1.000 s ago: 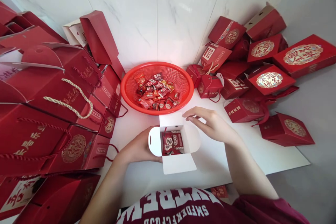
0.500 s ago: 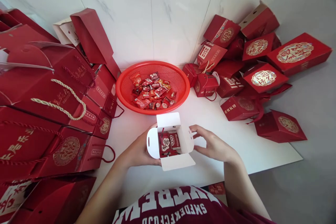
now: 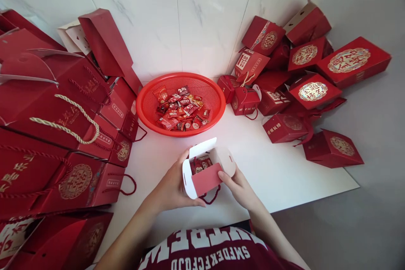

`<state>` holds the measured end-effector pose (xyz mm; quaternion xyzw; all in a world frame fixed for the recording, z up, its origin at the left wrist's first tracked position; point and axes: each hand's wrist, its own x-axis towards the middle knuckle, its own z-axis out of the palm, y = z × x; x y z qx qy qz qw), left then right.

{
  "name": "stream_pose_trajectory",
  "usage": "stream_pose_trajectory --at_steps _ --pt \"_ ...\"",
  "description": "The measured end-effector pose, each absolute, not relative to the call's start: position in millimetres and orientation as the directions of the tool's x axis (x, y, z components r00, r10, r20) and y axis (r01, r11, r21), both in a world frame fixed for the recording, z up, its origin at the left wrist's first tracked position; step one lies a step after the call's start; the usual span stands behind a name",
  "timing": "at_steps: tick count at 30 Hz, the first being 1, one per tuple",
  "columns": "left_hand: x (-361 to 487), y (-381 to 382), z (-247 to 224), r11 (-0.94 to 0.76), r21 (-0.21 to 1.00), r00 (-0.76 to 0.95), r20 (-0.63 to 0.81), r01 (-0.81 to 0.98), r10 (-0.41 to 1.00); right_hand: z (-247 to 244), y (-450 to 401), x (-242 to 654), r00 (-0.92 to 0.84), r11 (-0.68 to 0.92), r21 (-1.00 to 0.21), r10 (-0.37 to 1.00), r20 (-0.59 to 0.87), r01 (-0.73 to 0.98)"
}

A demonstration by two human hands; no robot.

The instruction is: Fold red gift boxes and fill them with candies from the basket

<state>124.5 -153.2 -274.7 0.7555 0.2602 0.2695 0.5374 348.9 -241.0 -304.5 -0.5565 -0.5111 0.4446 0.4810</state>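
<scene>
Between my hands is a small red gift box (image 3: 207, 180), white on the inside, with its top flaps up and red-wrapped sweets (image 3: 201, 163) in it. My left hand (image 3: 172, 187) wraps round its left side, thumb at the back and fingers along the front. With my right hand (image 3: 238, 185) I grip the right side, the thumb pressing on the near flap, which is folded inward over part of the opening. A dark red cord handle (image 3: 212, 195) hangs out at the front. Behind the box stands a red plastic basket (image 3: 142, 114) holding several wrapped sweets (image 3: 183, 109).
Red gift bags and boxes (image 3: 76, 177) with cord handles are stacked along the left. More red gift boxes (image 3: 313, 91) are piled at the right against the grey wall. A white tiled wall (image 3: 202, 17) closes off the back of the white table (image 3: 253, 156).
The near flap, which lay outward, is now folded in over the opening. My right hand has shifted from the right flap to the front right, and the box has turned and tilted slightly.
</scene>
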Motion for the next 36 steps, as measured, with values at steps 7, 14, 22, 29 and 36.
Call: stream_pose_trajectory --at_steps 7,14,22,29,36 --pt "123 -156 -298 -0.483 0.869 0.652 0.303 0.11 0.695 -307 -239 330 0.156 0.139 -0.972 0.973 0.169 0.19" --pt "123 -149 -296 -0.42 0.897 0.696 0.216 0.135 0.684 -316 -240 333 0.069 0.261 -0.943 0.957 0.281 0.208" --pt "124 -151 -304 -0.56 0.81 0.73 0.273 0.178 0.627 -315 -245 342 0.039 0.263 -0.895 0.954 0.296 0.36" --pt "117 -152 -301 -0.605 0.725 0.715 0.229 0.328 0.661 -313 -250 344 0.054 0.279 -0.826 0.936 0.348 0.49" --pt "128 -168 -282 -0.568 0.655 0.481 0.336 0.498 0.809 -303 -252 339 -0.062 0.354 -0.717 0.915 0.399 0.6"
